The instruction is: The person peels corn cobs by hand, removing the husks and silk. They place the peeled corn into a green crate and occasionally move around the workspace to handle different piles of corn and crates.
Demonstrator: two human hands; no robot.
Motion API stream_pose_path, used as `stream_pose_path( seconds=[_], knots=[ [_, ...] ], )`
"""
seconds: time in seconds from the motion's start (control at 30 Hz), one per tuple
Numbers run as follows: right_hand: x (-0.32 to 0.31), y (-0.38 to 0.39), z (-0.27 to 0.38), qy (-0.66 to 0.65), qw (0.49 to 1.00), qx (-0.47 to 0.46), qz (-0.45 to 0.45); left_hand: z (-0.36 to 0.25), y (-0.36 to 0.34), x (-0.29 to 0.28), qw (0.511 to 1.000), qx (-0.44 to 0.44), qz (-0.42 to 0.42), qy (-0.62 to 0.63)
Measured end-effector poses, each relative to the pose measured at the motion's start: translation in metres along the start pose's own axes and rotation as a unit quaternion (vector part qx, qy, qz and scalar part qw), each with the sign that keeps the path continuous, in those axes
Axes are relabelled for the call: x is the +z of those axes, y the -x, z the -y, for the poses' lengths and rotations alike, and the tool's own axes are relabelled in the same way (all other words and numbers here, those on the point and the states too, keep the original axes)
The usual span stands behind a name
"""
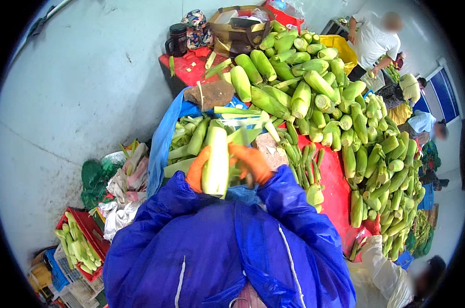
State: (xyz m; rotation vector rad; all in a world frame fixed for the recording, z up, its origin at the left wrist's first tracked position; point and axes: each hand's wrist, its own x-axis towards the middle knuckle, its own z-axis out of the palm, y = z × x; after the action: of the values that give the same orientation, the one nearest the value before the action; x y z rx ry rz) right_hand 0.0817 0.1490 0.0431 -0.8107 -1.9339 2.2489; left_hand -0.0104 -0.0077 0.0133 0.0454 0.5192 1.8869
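Note:
My left hand [196, 169], in an orange glove, is wrapped round the left side of a pale green corn ear [215, 163] in its husk, held upright before my chest. On the ear's other side, my orange-gloved right hand [252, 163] has its fingers bent in close to it. A small, blurred dark thing shows under that hand; I cannot make out what it is. Beneath both hands, loose green husk leaves [191, 138] lie in a blue plastic liner [160, 146]. Much of the lower edge of these leaves is hidden by my blue sleeves.
A big heap of husked-on corn ears [314, 97] covers the red table [332, 177] ahead and right. Stones [210, 95] sit by the liner. A bag [240, 36] and dark mug [177, 40] stand behind. A red crate [81, 244] holds more ears. People [373, 43] work at right.

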Motion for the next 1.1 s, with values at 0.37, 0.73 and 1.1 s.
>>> stream_pose_path(
  seconds=[0.37, 0.73, 1.1],
  knots=[
    [0.005, 0.010, -0.007, 0.053, 0.996, 0.068, -0.013, 0.012, -0.007, -0.002, 0.970, 0.045, -0.060, -0.232],
    [-0.011, -0.007, -0.051, -0.182, 0.976, 0.032, -0.111, 0.014, -0.018, -0.010, 0.940, 0.113, -0.091, -0.308],
    [0.005, 0.020, -0.027, -0.340, 0.937, 0.020, -0.075, 0.008, -0.058, -0.057, 0.963, 0.168, -0.164, -0.133]
  ],
)
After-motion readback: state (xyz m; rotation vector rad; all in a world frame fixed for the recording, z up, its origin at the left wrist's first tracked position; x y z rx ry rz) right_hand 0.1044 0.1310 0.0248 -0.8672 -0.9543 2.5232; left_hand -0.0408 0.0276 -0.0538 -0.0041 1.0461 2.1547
